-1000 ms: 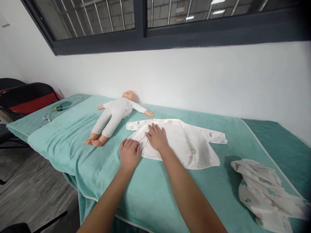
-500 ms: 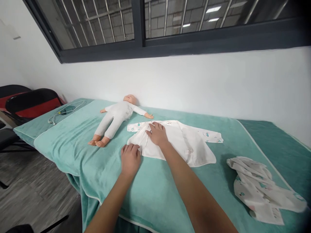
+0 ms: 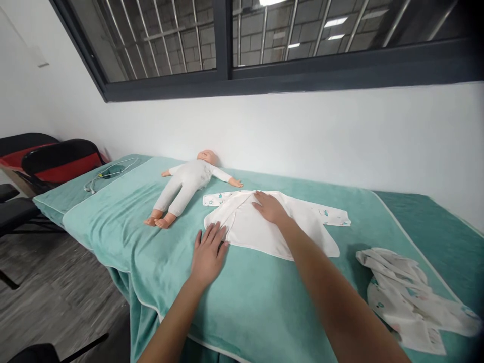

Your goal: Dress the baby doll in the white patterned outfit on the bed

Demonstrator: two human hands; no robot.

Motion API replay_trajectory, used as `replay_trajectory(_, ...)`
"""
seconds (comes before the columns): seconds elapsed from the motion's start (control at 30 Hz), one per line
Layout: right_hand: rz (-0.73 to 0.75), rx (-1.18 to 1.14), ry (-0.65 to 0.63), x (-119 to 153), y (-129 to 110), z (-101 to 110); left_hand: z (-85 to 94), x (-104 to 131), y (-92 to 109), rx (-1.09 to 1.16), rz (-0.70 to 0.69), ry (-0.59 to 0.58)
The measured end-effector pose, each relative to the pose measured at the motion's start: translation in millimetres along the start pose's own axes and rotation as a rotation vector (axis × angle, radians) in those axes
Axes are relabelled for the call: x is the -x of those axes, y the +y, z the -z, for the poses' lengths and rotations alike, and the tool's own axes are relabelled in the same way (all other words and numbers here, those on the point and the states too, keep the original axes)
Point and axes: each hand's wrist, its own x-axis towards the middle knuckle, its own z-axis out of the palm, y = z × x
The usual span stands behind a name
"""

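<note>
Left hand (image 3: 209, 255): palm down, fingers extended and pointing away from the person, fingertips at the shirt's near-left edge; it grips nothing.
Left forearm: angles forward and slightly right from the near edge.
Right hand (image 3: 269, 206): laid flat on the shirt's upper middle, fingers pointing forward-left, thumb side toward the left hand; relaxed, clutching no cloth.
Right forearm: reaches diagonally forward-left, crossing over the shirt's lower edge.
White shirt (image 3: 251, 234): spread on the green cover (image 3: 242, 302), sleeves out to both sides.
Doll (image 3: 189, 176): on its back, beyond the left hand.
Crumpled garment (image 3: 401, 292): right of the right forearm.
</note>
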Motion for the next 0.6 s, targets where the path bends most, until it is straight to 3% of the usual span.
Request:
replay_trajectory(0.1, -0.039, 0.011, 0.000, 10, 21, 7, 1.9, 1, 1, 0.023, 0.015, 0.004)
replay_trajectory(0.2, -0.077, 0.023, 0.003, 18, 27, 8, 2.9, 1, 1, 0.049, 0.018, 0.016)
replay_trajectory(0.6, -0.237, 0.124, -0.008, 45, -4, 4, 4.7, 3, 0, 0.111, -0.030, 0.020)
